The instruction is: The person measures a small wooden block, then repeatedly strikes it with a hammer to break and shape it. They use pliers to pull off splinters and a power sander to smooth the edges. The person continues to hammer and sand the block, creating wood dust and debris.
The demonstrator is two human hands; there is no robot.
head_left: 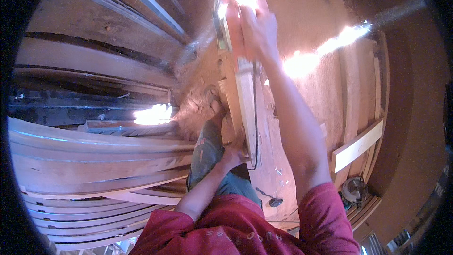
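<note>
A long, narrow wooden board [245,94] stretches away from my body, its near end by my legs. My right hand [259,33] reaches far forward and is closed around a corded power tool, apparently an electric planer [221,21], on the far part of the board. Bright sunlight washes out part of the tool and my fingers. A black cord [255,113] runs back from it along the board's right side. Close to my left thigh, my left hand [233,156] grips the board's near end; some of its fingers are hidden.
Planks [94,160] are stacked on the left. To the right lie more boards and a pale short plank [358,145]. A round-guarded power tool [354,191] rests at the lower right, and a small black object with a cable [275,202] lies nearer me. My foot [215,106] stands beside the board.
</note>
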